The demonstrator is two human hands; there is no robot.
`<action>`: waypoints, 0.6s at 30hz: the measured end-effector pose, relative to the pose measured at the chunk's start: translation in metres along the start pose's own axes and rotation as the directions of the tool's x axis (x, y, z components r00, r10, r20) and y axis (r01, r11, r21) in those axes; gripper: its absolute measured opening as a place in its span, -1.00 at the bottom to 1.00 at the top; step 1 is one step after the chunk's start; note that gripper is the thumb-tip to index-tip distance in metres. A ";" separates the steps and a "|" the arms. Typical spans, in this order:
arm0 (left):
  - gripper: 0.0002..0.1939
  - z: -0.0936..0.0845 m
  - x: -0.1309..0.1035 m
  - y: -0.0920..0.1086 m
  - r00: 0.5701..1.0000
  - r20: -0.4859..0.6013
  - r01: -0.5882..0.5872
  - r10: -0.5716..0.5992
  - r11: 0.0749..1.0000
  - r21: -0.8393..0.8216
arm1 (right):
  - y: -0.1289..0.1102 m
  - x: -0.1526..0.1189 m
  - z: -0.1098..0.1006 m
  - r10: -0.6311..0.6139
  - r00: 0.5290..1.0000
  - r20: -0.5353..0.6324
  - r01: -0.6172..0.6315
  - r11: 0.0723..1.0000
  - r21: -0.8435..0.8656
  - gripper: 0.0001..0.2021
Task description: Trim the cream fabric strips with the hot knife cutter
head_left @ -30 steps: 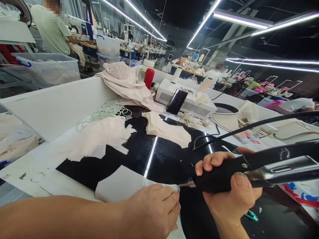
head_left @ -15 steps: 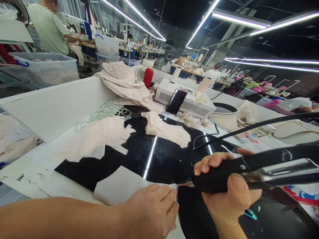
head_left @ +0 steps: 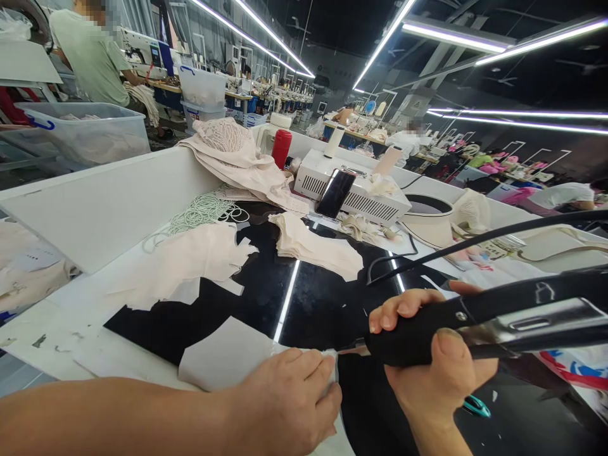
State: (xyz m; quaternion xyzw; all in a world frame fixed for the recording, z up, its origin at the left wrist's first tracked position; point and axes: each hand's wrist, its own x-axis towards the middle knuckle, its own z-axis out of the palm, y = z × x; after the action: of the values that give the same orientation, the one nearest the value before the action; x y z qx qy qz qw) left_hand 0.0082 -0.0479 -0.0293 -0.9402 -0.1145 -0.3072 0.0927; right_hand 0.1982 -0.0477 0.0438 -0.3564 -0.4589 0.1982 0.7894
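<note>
My right hand (head_left: 444, 364) is wrapped around a thick black corded tool that looks like a hot knife (head_left: 408, 335). Its thin metal tip points left and meets the edge of a white fabric piece (head_left: 223, 354) beside my left fingertips. My left hand (head_left: 299, 396) lies over that piece, fingers bent together and pressing its right edge down on the glossy black board (head_left: 256, 310). Part of the fabric is hidden under the hand and forearm.
Cream fabric pieces (head_left: 313, 244) lie stacked behind my hands, with more cut pieces (head_left: 175, 263) at left. Pale green cord (head_left: 204, 212) is heaped behind them. A phone (head_left: 336, 193) leans on a white vented box (head_left: 375, 199). A black cable (head_left: 475, 244) arches at right above a turquoise object (head_left: 476, 406).
My left fingers have shifted very slightly at the fabric's edge. The tool and my right hand stay almost where they were.
</note>
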 end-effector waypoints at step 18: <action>-0.66 0.010 -0.005 -0.002 1.000 -0.028 0.008 -0.008 1.000 -0.019 | -0.001 0.003 0.001 -0.014 0.999 -0.034 0.015 1.000 0.010 -0.54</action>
State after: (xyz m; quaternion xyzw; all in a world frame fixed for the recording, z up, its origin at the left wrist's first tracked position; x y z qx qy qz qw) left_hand 0.0094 -0.0445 -0.0401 -0.9361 -0.1142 -0.3218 0.0843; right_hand 0.1992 -0.0462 0.0471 -0.3526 -0.4469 0.1887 0.8002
